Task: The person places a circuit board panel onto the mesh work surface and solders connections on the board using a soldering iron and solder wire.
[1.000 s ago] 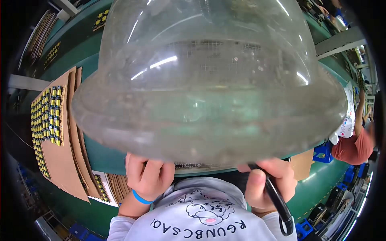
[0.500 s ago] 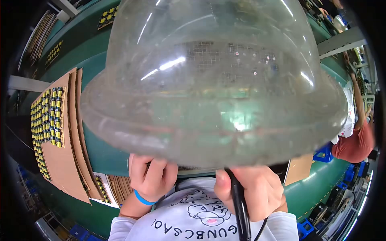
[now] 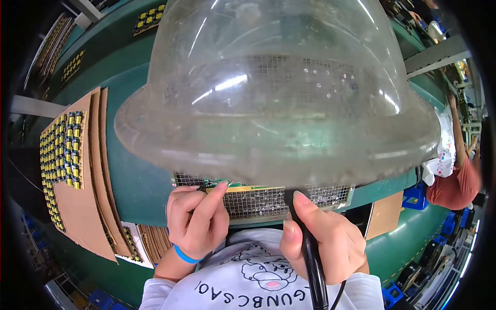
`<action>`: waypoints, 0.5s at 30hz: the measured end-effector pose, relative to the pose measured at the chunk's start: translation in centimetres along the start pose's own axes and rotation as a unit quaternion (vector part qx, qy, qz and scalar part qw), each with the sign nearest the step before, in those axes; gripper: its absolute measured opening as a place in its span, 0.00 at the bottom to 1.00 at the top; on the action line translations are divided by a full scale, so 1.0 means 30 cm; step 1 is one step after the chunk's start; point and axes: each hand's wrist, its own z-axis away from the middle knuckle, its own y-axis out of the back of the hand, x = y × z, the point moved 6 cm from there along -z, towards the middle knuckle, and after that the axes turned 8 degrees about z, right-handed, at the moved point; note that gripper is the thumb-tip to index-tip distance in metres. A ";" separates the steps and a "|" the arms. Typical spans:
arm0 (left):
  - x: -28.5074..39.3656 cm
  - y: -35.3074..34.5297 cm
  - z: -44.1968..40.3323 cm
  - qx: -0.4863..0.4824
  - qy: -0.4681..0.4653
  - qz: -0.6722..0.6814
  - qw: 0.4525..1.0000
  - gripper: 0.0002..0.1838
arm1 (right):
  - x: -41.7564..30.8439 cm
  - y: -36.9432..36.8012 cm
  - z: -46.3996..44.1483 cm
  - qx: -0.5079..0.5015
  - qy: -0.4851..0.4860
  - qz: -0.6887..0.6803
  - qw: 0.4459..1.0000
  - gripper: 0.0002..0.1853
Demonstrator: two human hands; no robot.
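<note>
A large clear plastic hood (image 3: 279, 129) hangs over the work spot and hides much of it. Below its rim lies a wire-mesh tray (image 3: 253, 202) with a green circuit board (image 3: 235, 184) on it, partly covered. My left hand (image 3: 199, 219), with a blue wristband, is at the tray's left end, fingers curled and index finger at the board's edge; whether it grips the board is unclear. My right hand (image 3: 325, 237) is closed round a black corded tool (image 3: 310, 253), whose upper end is over the mesh.
At the left, cardboard sheets (image 3: 77, 206) carry rows of yellow-and-black components (image 3: 64, 147). More components (image 3: 150, 19) lie on a green surface at the back left. A person in a red top (image 3: 457, 183) is at the right, near a blue stool (image 3: 415, 196).
The hood appears higher and further right, showing more of the mesh tray and the board. My right hand has moved left with the black tool. My left index finger has straightened somewhat.
</note>
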 end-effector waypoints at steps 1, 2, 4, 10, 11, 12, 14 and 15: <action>0.000 -0.001 0.001 0.000 0.000 0.000 1.000 0.17 | 0.004 0.004 0.004 -0.006 -0.027 0.009 1.000 0.13; -0.001 -0.001 0.003 0.001 -0.001 -0.002 1.000 0.17 | 0.005 0.009 0.000 -0.006 -0.027 0.010 1.000 0.13; -0.002 -0.003 0.006 0.001 -0.002 -0.003 1.000 0.17 | 0.006 0.027 -0.006 0.013 -0.017 0.004 1.000 0.12; -0.002 -0.003 0.007 -0.006 0.003 -0.001 1.000 0.17 | 0.312 0.091 0.141 0.284 -0.144 -0.112 0.941 0.14; -0.001 -0.004 0.007 -0.006 -0.002 -0.003 1.000 0.17 | 0.368 0.073 0.151 0.279 -0.219 -0.079 0.932 0.13; 0.000 -0.006 0.006 -0.004 -0.007 -0.004 1.000 0.17 | 0.417 0.065 0.164 0.273 -0.290 -0.045 0.916 0.13; 0.002 -0.008 0.005 -0.005 -0.007 -0.002 1.000 0.17 | 0.488 0.022 0.170 0.154 -0.327 -0.067 0.930 0.14; 0.002 -0.008 0.005 -0.008 -0.006 0.000 1.000 0.17 | 0.491 0.026 0.187 0.194 -0.322 -0.071 0.924 0.13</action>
